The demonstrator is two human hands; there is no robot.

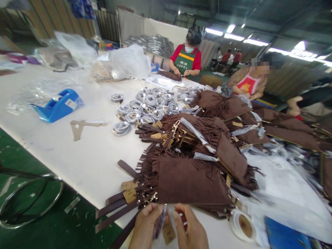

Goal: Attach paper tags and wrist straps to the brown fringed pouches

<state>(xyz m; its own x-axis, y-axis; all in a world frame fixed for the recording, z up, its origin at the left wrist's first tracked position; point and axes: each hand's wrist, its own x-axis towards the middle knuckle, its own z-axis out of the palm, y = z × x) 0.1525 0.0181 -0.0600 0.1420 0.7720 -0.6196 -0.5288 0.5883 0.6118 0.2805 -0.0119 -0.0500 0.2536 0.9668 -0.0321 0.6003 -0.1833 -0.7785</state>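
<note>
My left hand (145, 231) and my right hand (190, 233) are close together at the bottom edge, in front of a brown fringed suede bag (185, 181). Both pinch a small clear plastic wrapped piece (160, 223) between the fingertips. A brown paper tag (168, 233) hangs just below, between the hands. Brown straps (114, 209) with tags stick out from under the bag to the left.
More brown fringed bags (211, 137) are heaped across the white table (73, 151). Coiled wrapped straps (148, 107) lie behind them, a blue tape dispenser (57, 105) at left, a tape roll (243, 226) at right. Other people work across the table. A metal stool ring (28, 202) stands on the green floor.
</note>
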